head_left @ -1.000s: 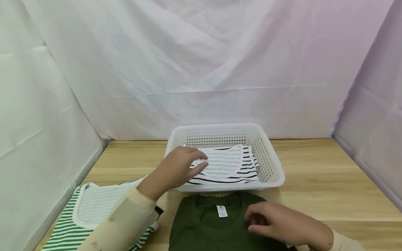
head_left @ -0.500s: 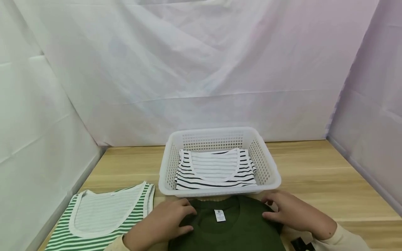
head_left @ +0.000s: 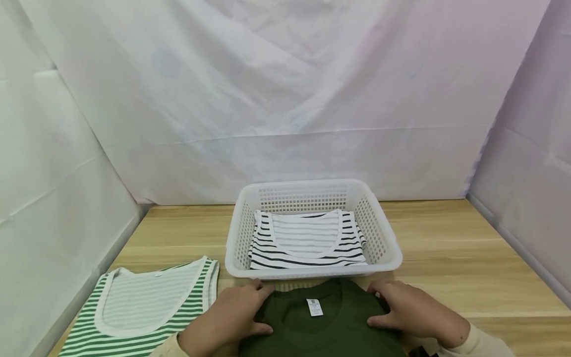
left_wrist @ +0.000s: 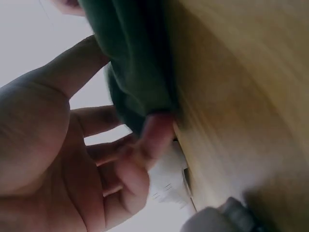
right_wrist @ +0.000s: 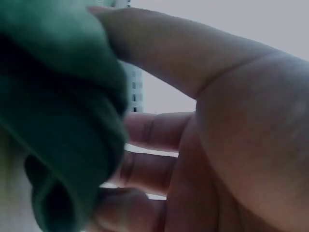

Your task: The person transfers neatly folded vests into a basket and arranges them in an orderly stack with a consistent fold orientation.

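A folded dark green T-shirt (head_left: 323,337) with a white neck label (head_left: 314,307) lies at the front middle of the table. My left hand (head_left: 234,315) grips its left side, thumb on top and fingers around the edge. On the opposite side, my right hand (head_left: 412,310) grips the shirt the same way. In the right wrist view, folded layers of green cloth (right_wrist: 72,121) sit between thumb and fingers. The left wrist view has the shirt's edge (left_wrist: 135,63) close to the wood, with fingertips beneath it.
Just behind the T-shirt stands a white plastic basket (head_left: 312,273) holding a folded black-and-white striped top (head_left: 263,258). A folded green-and-white striped top (head_left: 187,310) lies on the wooden table (head_left: 459,248) at left. White cloth (head_left: 285,99) hangs around the back and sides.
My left hand has come down from over the basket to the left side of the dark green T-shirt. My right hand has shifted outward to its right edge.
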A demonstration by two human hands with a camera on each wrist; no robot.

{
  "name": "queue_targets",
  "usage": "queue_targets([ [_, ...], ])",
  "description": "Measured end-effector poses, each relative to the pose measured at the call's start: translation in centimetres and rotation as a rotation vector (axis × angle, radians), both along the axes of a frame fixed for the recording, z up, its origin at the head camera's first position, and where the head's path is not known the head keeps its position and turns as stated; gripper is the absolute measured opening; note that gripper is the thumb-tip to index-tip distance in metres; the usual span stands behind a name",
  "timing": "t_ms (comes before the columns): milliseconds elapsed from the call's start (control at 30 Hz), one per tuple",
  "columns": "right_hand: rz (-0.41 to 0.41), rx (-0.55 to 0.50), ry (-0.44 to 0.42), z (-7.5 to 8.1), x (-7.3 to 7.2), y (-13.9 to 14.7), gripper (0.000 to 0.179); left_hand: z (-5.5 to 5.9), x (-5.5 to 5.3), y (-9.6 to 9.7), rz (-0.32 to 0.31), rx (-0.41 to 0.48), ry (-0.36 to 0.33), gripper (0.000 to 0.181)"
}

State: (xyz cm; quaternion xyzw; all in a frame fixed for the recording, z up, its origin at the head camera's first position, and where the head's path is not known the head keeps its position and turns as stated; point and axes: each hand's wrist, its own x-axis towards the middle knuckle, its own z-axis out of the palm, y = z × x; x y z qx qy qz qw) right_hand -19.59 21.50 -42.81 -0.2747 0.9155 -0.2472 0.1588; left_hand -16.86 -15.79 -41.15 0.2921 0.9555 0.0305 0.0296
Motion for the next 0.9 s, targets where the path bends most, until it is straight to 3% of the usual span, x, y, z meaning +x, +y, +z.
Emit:
queue_targets([
  [167,0.009,-0.029,-0.022,-0.28,0.33,-0.18,0.036,-0.26,-0.12,0.01,-0.016,0.024,-0.022,0.062],
  [500,0.112,-0.109,-0.084,-0.61,0.09,-0.46,0.020,-0.20,-0.35,-0.05,0.008,0.075,-0.119,0.035],
  [667,0.146,-0.170,-0.150,-0.37,-0.05,-0.60,0.016,-0.02,-0.46,-0.17,-0.001,0.077,-0.142,0.033],
  [900,0.176,-0.235,-0.222,-0.53,-0.10,-0.56,0.027,-0.08,-0.37,-0.34,-0.001,0.060,-0.118,0.040],
])
